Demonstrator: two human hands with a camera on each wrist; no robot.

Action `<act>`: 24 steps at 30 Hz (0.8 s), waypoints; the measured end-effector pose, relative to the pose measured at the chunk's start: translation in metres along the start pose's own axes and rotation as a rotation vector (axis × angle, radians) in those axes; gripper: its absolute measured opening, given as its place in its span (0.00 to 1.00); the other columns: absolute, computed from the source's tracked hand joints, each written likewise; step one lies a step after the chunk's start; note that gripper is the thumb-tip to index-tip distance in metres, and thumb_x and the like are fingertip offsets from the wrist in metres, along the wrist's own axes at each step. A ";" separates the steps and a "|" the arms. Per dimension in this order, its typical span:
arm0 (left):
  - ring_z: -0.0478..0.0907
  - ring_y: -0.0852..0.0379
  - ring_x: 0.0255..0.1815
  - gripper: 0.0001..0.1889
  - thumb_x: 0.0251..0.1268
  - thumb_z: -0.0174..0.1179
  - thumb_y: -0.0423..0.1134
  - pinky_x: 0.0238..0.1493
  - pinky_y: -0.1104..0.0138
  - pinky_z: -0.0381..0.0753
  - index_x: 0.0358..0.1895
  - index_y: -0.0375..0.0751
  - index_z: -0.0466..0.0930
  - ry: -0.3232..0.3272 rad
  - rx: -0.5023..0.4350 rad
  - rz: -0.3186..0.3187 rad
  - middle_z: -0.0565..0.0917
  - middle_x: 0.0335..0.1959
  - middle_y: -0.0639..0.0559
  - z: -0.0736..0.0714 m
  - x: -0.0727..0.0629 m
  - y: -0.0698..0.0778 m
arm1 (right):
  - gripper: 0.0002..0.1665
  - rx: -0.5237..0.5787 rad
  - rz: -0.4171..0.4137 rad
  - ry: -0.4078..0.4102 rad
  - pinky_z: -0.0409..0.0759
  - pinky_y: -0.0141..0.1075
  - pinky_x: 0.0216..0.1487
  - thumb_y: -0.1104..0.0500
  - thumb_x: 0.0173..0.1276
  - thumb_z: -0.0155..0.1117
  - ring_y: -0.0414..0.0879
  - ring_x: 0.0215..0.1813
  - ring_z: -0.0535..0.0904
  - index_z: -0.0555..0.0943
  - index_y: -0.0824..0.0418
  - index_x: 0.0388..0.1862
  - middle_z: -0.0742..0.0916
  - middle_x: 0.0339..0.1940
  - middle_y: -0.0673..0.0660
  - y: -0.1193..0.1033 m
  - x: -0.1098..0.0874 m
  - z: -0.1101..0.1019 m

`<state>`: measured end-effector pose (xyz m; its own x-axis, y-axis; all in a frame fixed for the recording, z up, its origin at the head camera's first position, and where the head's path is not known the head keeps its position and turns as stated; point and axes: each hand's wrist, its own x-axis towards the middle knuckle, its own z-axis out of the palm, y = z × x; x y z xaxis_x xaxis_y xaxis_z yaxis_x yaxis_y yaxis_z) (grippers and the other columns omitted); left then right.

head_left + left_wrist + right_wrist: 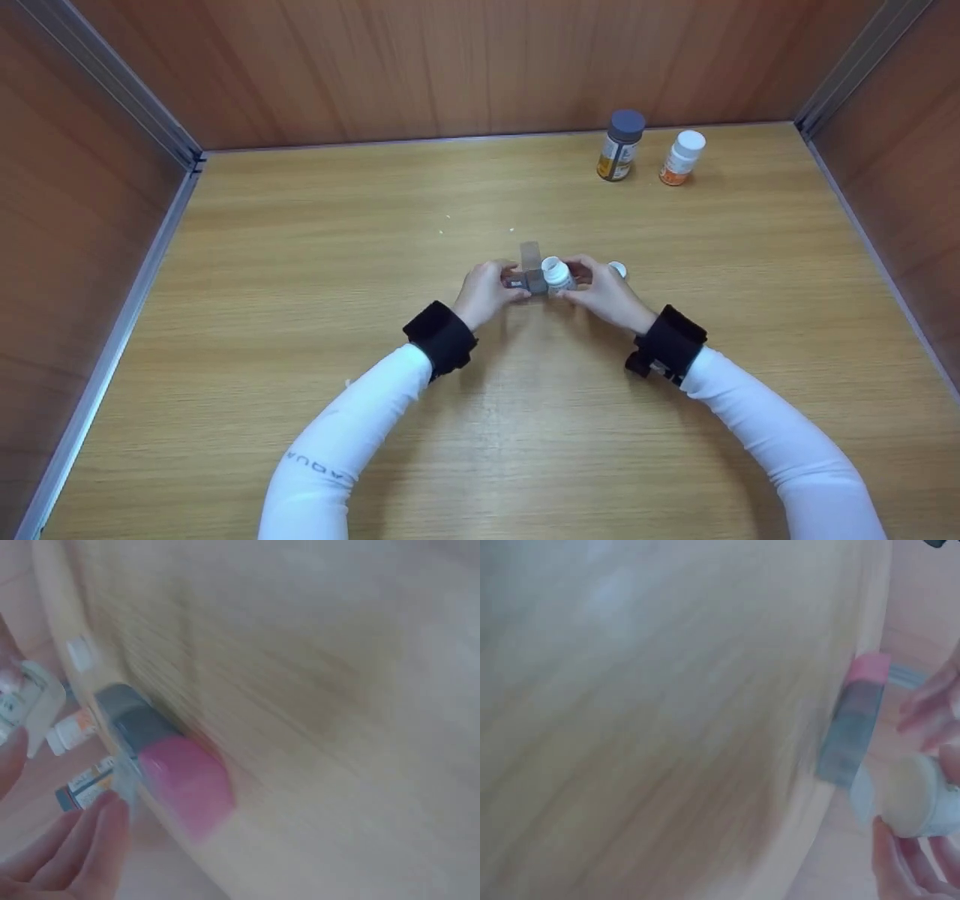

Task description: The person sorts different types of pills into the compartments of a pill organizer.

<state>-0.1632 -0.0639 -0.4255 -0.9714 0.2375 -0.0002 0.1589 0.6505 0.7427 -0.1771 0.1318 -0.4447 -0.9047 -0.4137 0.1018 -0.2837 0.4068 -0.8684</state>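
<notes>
My right hand grips a white pill bottle, tilted with its uncapped mouth toward the far left. The bottle's pale base faces the right wrist camera. Beside it on the table lies a pill organizer with pink and grey compartments; one translucent lid stands open at its far side. My left hand is over the organizer's left end, thumb and fingers apart with nothing between them. In the left wrist view its fingers are raised above the box. The bottle's contents are hidden.
A white cap lies just beyond my right hand. Farther back stand a dark-capped bottle and a white-capped bottle with an orange label. Several tiny white bits lie on the table. Wooden panels enclose its back and sides.
</notes>
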 end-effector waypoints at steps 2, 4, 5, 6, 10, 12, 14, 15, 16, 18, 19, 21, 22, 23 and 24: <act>0.78 0.47 0.37 0.24 0.46 0.66 0.34 0.43 0.62 0.75 0.49 0.26 0.73 -0.001 0.113 0.000 0.81 0.35 0.38 -0.002 0.002 -0.003 | 0.28 -0.031 0.027 -0.012 0.72 0.44 0.52 0.70 0.52 0.64 0.57 0.49 0.73 0.68 0.76 0.52 0.78 0.47 0.69 0.003 0.002 -0.003; 0.77 0.48 0.36 0.23 0.46 0.66 0.33 0.43 0.61 0.74 0.48 0.26 0.74 0.000 0.226 0.028 0.81 0.32 0.39 -0.002 0.004 -0.006 | 0.28 -0.075 0.040 -0.021 0.72 0.45 0.51 0.69 0.52 0.63 0.57 0.50 0.73 0.68 0.76 0.53 0.78 0.47 0.70 0.006 0.004 -0.004; 0.77 0.48 0.36 0.22 0.46 0.66 0.33 0.43 0.62 0.75 0.47 0.26 0.74 0.000 0.274 0.045 0.81 0.32 0.40 -0.001 0.005 -0.007 | 0.28 -0.094 0.045 -0.024 0.72 0.45 0.51 0.69 0.52 0.63 0.57 0.50 0.73 0.68 0.76 0.53 0.78 0.47 0.69 0.006 0.005 -0.005; 0.77 0.48 0.35 0.21 0.46 0.65 0.32 0.43 0.62 0.75 0.46 0.26 0.75 -0.001 0.317 0.063 0.81 0.30 0.40 -0.001 0.006 -0.008 | 0.28 -0.115 0.049 -0.026 0.72 0.45 0.50 0.69 0.52 0.63 0.57 0.49 0.73 0.68 0.75 0.53 0.78 0.47 0.69 0.007 0.006 -0.005; 0.77 0.47 0.37 0.12 0.45 0.65 0.30 0.42 0.61 0.75 0.36 0.29 0.79 -0.006 0.422 0.105 0.82 0.33 0.41 0.002 0.008 -0.012 | 0.26 -0.192 0.052 -0.038 0.72 0.47 0.50 0.70 0.52 0.62 0.57 0.49 0.73 0.70 0.74 0.52 0.77 0.48 0.69 0.007 0.009 -0.005; 0.77 0.47 0.36 0.09 0.45 0.65 0.30 0.41 0.61 0.75 0.33 0.30 0.80 -0.019 0.423 0.095 0.82 0.31 0.42 0.003 0.010 -0.014 | 0.25 -0.224 0.043 -0.045 0.71 0.46 0.51 0.71 0.52 0.62 0.57 0.50 0.72 0.70 0.73 0.52 0.77 0.48 0.68 0.006 0.010 -0.004; 0.77 0.48 0.35 0.08 0.45 0.64 0.30 0.40 0.62 0.75 0.32 0.31 0.80 -0.038 0.411 0.073 0.82 0.30 0.43 0.003 0.012 -0.015 | 0.25 -0.260 0.015 -0.048 0.70 0.47 0.52 0.72 0.52 0.62 0.57 0.50 0.72 0.72 0.72 0.51 0.76 0.47 0.67 0.006 0.011 -0.004; 0.77 0.49 0.34 0.08 0.45 0.64 0.30 0.39 0.62 0.75 0.32 0.31 0.80 -0.046 0.401 0.059 0.82 0.30 0.43 0.003 0.013 -0.015 | 0.24 -0.277 0.000 -0.050 0.70 0.47 0.52 0.72 0.52 0.62 0.57 0.50 0.72 0.72 0.71 0.51 0.76 0.47 0.66 0.006 0.012 -0.003; 0.77 0.50 0.34 0.08 0.46 0.64 0.30 0.39 0.63 0.75 0.33 0.31 0.80 -0.057 0.391 0.046 0.82 0.30 0.44 0.003 0.014 -0.015 | 0.24 -0.296 -0.020 -0.049 0.70 0.47 0.53 0.72 0.51 0.62 0.57 0.50 0.72 0.73 0.70 0.50 0.77 0.46 0.66 0.006 0.013 -0.003; 0.77 0.51 0.33 0.09 0.46 0.64 0.30 0.37 0.63 0.75 0.32 0.31 0.80 -0.070 0.371 0.029 0.82 0.28 0.44 0.002 0.015 -0.015 | 0.23 -0.330 -0.054 -0.047 0.71 0.46 0.52 0.72 0.51 0.62 0.56 0.49 0.72 0.74 0.69 0.49 0.77 0.44 0.65 0.006 0.014 -0.003; 0.76 0.51 0.32 0.08 0.46 0.64 0.30 0.37 0.63 0.75 0.32 0.31 0.80 -0.075 0.364 0.024 0.81 0.28 0.44 0.002 0.015 -0.015 | 0.22 -0.349 -0.070 -0.047 0.71 0.47 0.51 0.72 0.51 0.63 0.56 0.48 0.72 0.75 0.68 0.49 0.77 0.43 0.64 0.006 0.014 -0.003; 0.76 0.51 0.32 0.08 0.45 0.65 0.30 0.37 0.63 0.75 0.31 0.31 0.80 -0.079 0.356 0.022 0.81 0.27 0.45 0.002 0.016 -0.015 | 0.22 -0.382 -0.090 -0.051 0.71 0.46 0.50 0.72 0.51 0.63 0.56 0.47 0.72 0.75 0.68 0.48 0.76 0.42 0.64 0.005 0.014 -0.003; 0.76 0.51 0.32 0.08 0.45 0.65 0.30 0.36 0.63 0.74 0.31 0.31 0.80 -0.080 0.353 0.025 0.80 0.26 0.45 0.002 0.016 -0.015 | 0.21 -0.398 -0.099 -0.052 0.71 0.46 0.50 0.72 0.51 0.62 0.56 0.47 0.71 0.75 0.67 0.47 0.76 0.42 0.64 0.005 0.015 -0.004; 0.76 0.51 0.31 0.08 0.45 0.65 0.30 0.36 0.63 0.74 0.30 0.32 0.80 -0.077 0.353 0.029 0.80 0.26 0.45 0.002 0.016 -0.015 | 0.22 -0.410 -0.100 -0.054 0.71 0.46 0.49 0.72 0.51 0.62 0.55 0.47 0.71 0.75 0.67 0.48 0.76 0.42 0.64 0.004 0.015 -0.004; 0.76 0.51 0.31 0.08 0.45 0.65 0.30 0.36 0.63 0.74 0.30 0.32 0.80 -0.077 0.356 0.031 0.80 0.26 0.45 0.002 0.016 -0.015 | 0.22 -0.424 -0.103 -0.056 0.71 0.46 0.49 0.72 0.51 0.62 0.56 0.47 0.70 0.75 0.67 0.48 0.75 0.43 0.64 0.003 0.015 -0.004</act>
<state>-0.1807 -0.0687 -0.4381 -0.9511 0.3062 -0.0415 0.2531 0.8491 0.4637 -0.1927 0.1303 -0.4441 -0.8493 -0.5087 0.1409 -0.4879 0.6546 -0.5775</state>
